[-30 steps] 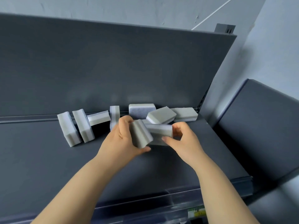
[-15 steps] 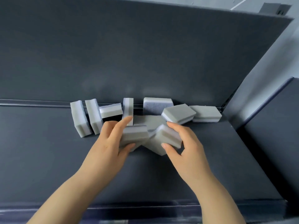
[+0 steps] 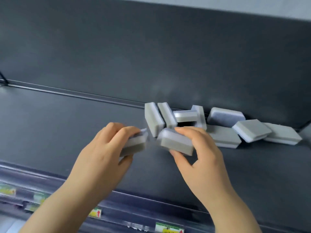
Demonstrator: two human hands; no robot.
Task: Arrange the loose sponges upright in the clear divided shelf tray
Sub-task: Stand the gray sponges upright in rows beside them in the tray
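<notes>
Head view, some motion blur around the hands.

**Hands.** Left hand [image 3: 104, 153] grasps sponge A [image 3: 134, 142], fingers curled over the top, thumb under. Right hand [image 3: 202, 158] grasps sponge B [image 3: 176, 142] the same way: fingertips on the top rear edge, thumb at the lower front edge. A and B sit near each other w/ a small gap, low over the shelf [image 3: 67, 125]. Can't tell if either touches it.

**Orientation.**
- A: long axis approx. left-right, right end slightly higher. Pale layer up, grey layer below. Blurred.
- B: long axis runs upper left to lower right. Pale layer on top, grey face toward camera.

**Loose sponges along the back panel [image 3: 151, 47], L to R.**
- Standing pair [image 3: 154, 119]: on edge, touching, long axes approx. back-to-front, just behind B.
- Bridging sponge [image 3: 185, 114]: long axis left-right, wedged between the pair and the next one, dark gap beneath.
- Single upright sponge [image 3: 200, 115]: on edge.
- Leaning sponge [image 3: 226, 116]: broad bluish face toward camera, propped on the panel.
- Flat sponge [image 3: 223, 136]: grey side up, beside the right hand.
- Tilted sponge [image 3: 251, 132]: rests across the flat sponge and the end sponge [image 3: 282, 133], which lies flat, long axis left-right.

**Front edge.** Clear plastic strip [image 3: 42, 178] w/ labels [image 3: 168, 229]. Text not legible.
</notes>
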